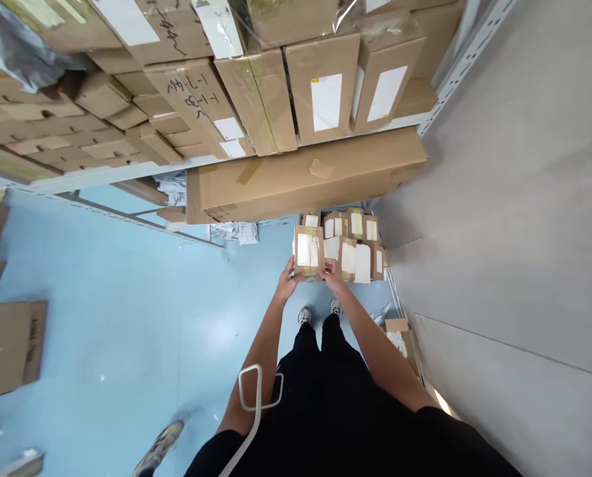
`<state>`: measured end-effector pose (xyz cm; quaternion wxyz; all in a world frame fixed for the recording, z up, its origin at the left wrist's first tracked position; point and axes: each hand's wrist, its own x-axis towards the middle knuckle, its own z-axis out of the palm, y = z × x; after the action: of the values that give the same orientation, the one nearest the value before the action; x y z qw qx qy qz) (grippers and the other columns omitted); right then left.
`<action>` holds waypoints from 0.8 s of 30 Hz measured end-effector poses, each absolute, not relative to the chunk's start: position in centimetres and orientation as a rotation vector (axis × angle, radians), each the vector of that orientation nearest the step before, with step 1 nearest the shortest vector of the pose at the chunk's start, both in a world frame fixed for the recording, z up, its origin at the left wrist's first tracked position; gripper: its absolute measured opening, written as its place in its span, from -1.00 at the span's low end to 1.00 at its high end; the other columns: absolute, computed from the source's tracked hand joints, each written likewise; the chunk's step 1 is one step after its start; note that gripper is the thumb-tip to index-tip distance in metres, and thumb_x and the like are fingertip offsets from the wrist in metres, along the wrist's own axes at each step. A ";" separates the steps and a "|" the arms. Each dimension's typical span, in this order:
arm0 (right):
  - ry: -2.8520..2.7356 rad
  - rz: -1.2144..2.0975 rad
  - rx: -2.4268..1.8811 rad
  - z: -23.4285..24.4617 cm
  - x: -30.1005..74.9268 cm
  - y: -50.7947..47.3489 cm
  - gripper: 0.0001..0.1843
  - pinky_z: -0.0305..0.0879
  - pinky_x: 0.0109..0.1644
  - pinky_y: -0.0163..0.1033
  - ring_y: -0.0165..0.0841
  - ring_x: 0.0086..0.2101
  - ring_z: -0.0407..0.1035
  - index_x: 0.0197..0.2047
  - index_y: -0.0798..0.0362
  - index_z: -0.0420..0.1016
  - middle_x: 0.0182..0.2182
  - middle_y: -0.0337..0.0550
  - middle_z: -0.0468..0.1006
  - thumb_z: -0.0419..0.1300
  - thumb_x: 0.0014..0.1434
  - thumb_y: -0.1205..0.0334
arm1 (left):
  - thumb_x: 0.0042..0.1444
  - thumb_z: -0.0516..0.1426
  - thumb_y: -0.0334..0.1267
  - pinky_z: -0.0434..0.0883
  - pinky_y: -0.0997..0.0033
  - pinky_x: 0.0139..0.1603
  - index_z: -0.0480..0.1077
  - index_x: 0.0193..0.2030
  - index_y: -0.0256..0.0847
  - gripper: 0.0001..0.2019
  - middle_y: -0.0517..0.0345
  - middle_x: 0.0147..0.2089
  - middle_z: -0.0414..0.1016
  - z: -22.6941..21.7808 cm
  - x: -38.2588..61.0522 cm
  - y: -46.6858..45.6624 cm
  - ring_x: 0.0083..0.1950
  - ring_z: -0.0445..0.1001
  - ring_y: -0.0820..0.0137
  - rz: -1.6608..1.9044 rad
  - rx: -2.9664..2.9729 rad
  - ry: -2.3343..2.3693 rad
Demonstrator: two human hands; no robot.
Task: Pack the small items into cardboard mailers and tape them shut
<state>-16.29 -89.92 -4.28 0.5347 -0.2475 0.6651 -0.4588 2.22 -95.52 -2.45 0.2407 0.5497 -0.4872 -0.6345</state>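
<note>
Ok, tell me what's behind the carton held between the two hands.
Just behind the held carton, another cardboard carton shows its upper part and white label; its lower part is covered. Whatever else lies directly behind the held one is hidden.

The box (308, 254) is matt cardboard (its label (303, 249) paper), the floor (127, 298) smooth and glossy.

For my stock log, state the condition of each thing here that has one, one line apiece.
Held box: taped, white-labelled, held between both hands.
Left hand: gripping the box's left side.
Right hand: gripping its right side.
Small labelled boxes: grouped close together.
Long carton: lying lengthwise, no opening visible.
Box by the wall: open, white material inside.
Grey plastic: crumpled.
</note>
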 end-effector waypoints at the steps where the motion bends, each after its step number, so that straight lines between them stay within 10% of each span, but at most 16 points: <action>1: 1.602 -1.052 -0.609 -5.3 -16.5 -90.5 -0.48 0.50 -0.04 -0.08 -0.22 -0.10 0.53 0.05 -0.05 0.36 0.01 -0.05 0.60 0.33 0.04 0.05 | 0.05 0.29 -0.25 0.37 0.05 0.37 0.12 0.56 -0.08 -0.09 -0.01 0.52 0.24 -3.2 2.1 -95.8 0.47 0.28 0.03 -1.731 1.528 -1.325; 24: 1.951 -0.534 -0.958 -15.3 -15.8 -95.4 -0.52 0.25 0.38 0.03 -0.06 0.19 0.43 0.18 0.01 0.55 0.15 0.00 0.59 0.16 0.19 0.31 | 0.18 0.15 -0.32 0.36 -0.12 0.37 0.29 0.46 -0.16 -0.34 -0.07 0.31 0.52 -16.4 -0.9 -99.6 0.32 0.46 0.04 -1.562 1.635 -1.631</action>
<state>-15.79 -95.35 -15.35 0.4364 -0.3850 0.7844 -0.2146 -0.91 -99.58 -16.44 0.1759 0.5772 -0.5759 -0.5515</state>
